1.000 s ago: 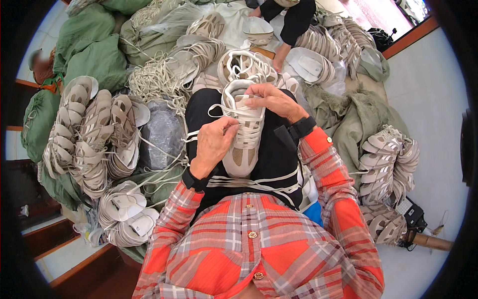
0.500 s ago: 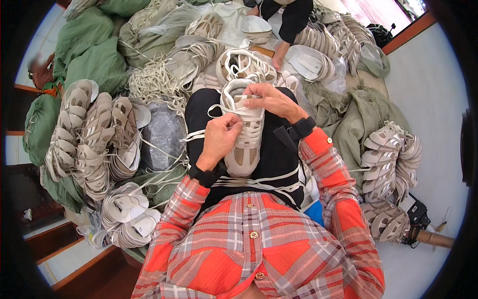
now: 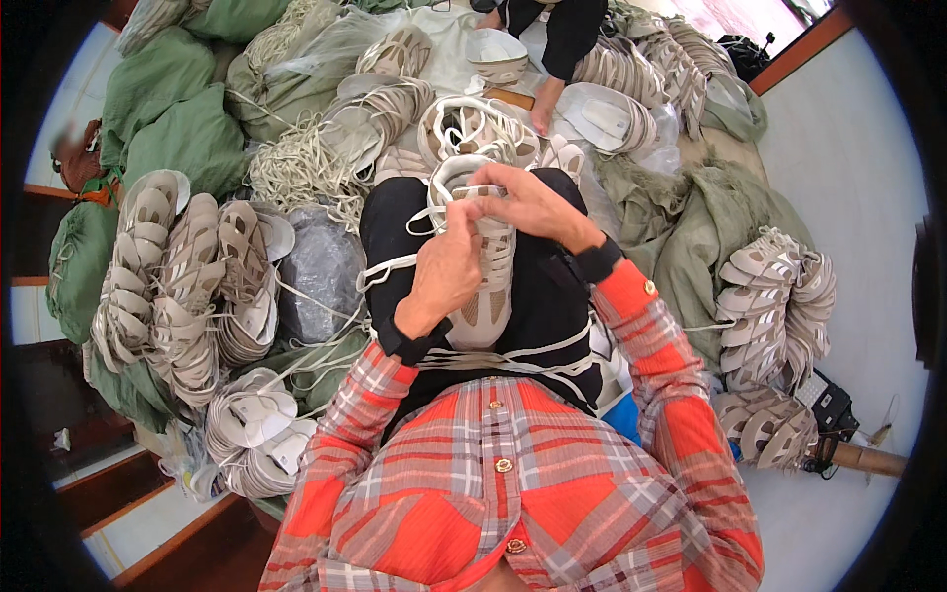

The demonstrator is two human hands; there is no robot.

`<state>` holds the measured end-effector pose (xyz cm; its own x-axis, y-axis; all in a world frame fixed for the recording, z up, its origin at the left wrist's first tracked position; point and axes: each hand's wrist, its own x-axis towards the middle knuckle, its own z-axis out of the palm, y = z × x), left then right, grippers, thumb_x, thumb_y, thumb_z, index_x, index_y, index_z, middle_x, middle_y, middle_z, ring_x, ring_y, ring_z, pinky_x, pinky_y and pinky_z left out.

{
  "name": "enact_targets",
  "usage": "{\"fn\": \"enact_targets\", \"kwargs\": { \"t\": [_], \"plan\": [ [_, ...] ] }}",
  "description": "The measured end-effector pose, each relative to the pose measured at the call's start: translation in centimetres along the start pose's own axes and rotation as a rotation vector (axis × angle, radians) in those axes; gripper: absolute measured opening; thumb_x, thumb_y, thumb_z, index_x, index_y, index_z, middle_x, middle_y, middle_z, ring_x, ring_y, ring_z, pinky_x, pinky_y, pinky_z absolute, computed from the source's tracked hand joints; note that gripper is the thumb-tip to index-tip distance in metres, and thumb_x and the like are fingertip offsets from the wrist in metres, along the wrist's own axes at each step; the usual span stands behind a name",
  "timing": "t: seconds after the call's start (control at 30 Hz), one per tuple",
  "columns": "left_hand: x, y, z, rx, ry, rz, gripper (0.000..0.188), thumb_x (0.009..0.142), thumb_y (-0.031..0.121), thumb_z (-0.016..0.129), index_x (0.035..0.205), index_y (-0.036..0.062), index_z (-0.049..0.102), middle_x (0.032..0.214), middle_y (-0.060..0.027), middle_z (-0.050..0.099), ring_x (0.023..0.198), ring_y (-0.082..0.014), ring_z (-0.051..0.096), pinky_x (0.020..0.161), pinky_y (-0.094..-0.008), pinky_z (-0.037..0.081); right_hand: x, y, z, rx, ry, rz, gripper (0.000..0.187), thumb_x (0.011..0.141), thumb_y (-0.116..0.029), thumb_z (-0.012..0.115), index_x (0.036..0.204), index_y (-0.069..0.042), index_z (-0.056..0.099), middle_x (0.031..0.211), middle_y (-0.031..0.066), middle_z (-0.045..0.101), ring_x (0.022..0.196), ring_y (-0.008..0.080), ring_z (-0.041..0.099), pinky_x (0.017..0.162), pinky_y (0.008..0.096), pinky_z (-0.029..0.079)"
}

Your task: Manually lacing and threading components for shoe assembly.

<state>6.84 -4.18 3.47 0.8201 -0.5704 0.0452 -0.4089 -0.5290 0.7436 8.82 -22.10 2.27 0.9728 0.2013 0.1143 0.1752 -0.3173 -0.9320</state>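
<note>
Shoe (image 3: 494, 284), beige with pale laces (image 3: 501, 249), lies on the black-trousered lap (image 3: 387, 222), long axis pointing straight away from the plaid shirt (image 3: 473, 444), toe nearest it, opening farthest. Above the lap, the left hand (image 3: 448, 264) is pinched and the right hand (image 3: 531, 202) has bent fingers, both over the shoe's upper lacing; I cannot tell whether either grips a lace. Left of the lap sits a plastic-wrapped bundle (image 3: 321, 271); right of it, olive sacking (image 3: 725, 232)
</note>
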Motion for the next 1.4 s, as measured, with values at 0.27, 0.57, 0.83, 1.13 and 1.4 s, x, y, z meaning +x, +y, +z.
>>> {"fn": "enact_targets", "kwargs": {
  "t": [0.27,0.57,0.83,1.13,1.4],
  "plan": [
    [-0.7,-0.7,0.2,-0.081,0.044,-0.04,0.026,0.089,0.006,0.046,0.11,0.0026,0.033,0.075,-0.0203,0.058,0.07,-0.0405,0.06,0.06,-0.0471,0.044,-6.3,-2.4,3.2,-0.211,0.335,-0.04,0.02,0.074,0.002,0.067,0.085,0.0,0.05,0.072,0.0101,0.056,0.063,0.0195,0.057,0.058,0.0298,0.046],
    [-0.8,-0.6,-0.2,-0.087,0.058,0.012,0.027,0.089,0.009,0.049,0.11,0.0023,0.035,0.073,-0.0183,0.059,0.069,-0.0381,0.061,0.059,-0.0453,0.045,-6.0,-3.5,5.1,-0.406,0.412,-0.053,0.02,0.074,0.004,0.063,0.086,-0.001,0.048,0.078,0.0144,0.054,0.073,0.0327,0.055,0.064,0.0393,0.044],
    [-3.6,2.6,-10.0,0.126,-0.415,-0.199,0.016,0.083,0.021,0.062,0.076,0.0066,0.063,0.07,-0.0089,0.063,0.07,-0.0317,0.063,0.065,-0.04,0.046,-17.4,-1.9,-11.5,-0.595,0.704,0.289,0.016,0.079,0.008,0.051,0.09,-0.003,0.045,0.075,0.0149,0.049,0.067,0.0312,0.05,0.061,0.0385,0.042],
    [-6.1,5.2,-7.3,0.002,-0.405,0.483,0.008,0.077,0.014,0.068,0.08,0.0089,0.062,0.075,-0.0022,0.054,0.082,-0.0213,0.05,0.079,-0.0373,0.033,-15.6,1.1,-6.1,-0.806,0.358,0.101,0.014,0.084,-0.004,0.054,0.098,-0.002,0.053,0.076,0.0178,0.057,0.071,0.0385,0.056,0.063,0.0413,0.045],
    [-6.6,5.0,-8.2,0.018,-0.192,0.416,0.006,0.079,0.01,0.065,0.082,0.0053,0.061,0.07,-0.0041,0.053,0.075,-0.0227,0.05,0.071,-0.0347,0.033,-7.1,-7.9,-0.1,-0.297,-0.051,0.137,0.028,0.084,-0.011,0.061,0.111,-0.005,0.058,0.062,0.012,0.056,0.054,0.0178,0.058,0.052,0.0317,0.046]
  ]
}}
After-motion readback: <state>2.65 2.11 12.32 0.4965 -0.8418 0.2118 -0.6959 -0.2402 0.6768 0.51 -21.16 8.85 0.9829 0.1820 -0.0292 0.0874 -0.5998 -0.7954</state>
